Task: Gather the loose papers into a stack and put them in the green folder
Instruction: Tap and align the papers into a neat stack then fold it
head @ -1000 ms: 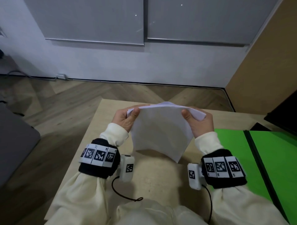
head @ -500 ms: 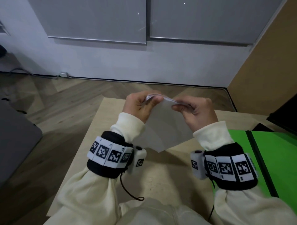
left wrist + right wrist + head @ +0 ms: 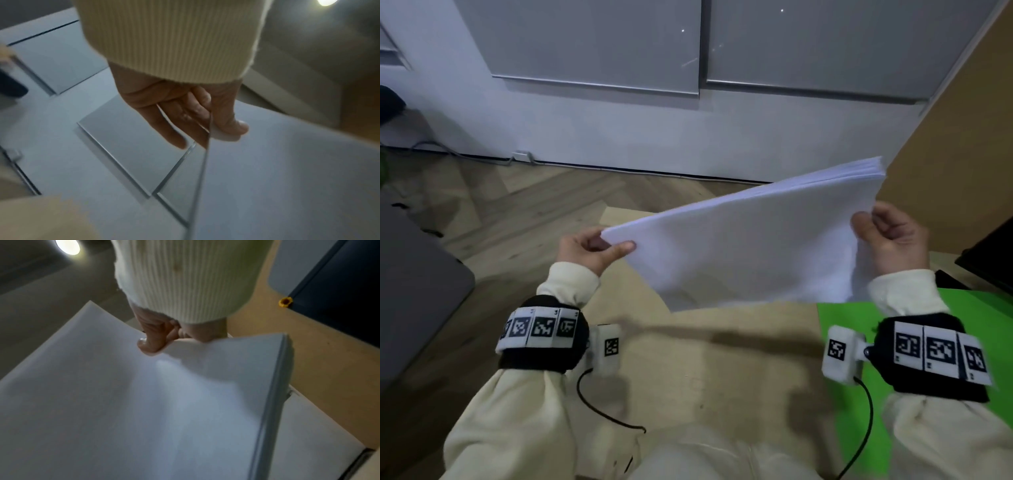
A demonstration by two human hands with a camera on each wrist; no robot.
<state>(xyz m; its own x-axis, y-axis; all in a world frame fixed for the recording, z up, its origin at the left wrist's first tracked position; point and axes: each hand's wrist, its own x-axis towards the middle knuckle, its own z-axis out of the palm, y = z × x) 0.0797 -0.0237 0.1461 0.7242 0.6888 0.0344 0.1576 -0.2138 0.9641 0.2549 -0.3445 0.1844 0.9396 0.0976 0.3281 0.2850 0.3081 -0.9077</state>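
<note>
Pale wooden counter (image 3: pixel 722 370) filling the lower middle of the head view, set against a grey wall (image 3: pixel 619 137) and herringbone wood floor (image 3: pixel 524 205). Green folder (image 3: pixel 835 325) lying flat on the counter's right side, a dark strip running along it (spine or clip, hard to tell at this angle). Held clear above the counter, a stack of white papers (image 3: pixel 750 253), tilted so the right end rides higher than the left, lower corner hanging over the folder's near-left edge. Sheet edges roughly squared at the upper right corner, seen layered in the right wrist view (image 3: pixel 273 394). Right hand (image 3: pixel 887 240) clamped on the stack's right edge, thumb on the near face and fingers curled behind. Left hand (image 3: pixel 592 250) pinching the left corner, thumb on top and fingers beneath; same pinch visible from the left wrist camera (image 3: pixel 185 110), thumb pressed to the sheet. Cream ribbed sleeves (image 3: pixel 571 284) on both arms, black wristbands (image 3: pixel 544 335) with printed markers, small white camera units (image 3: pixel 606 346) alongside.
</note>
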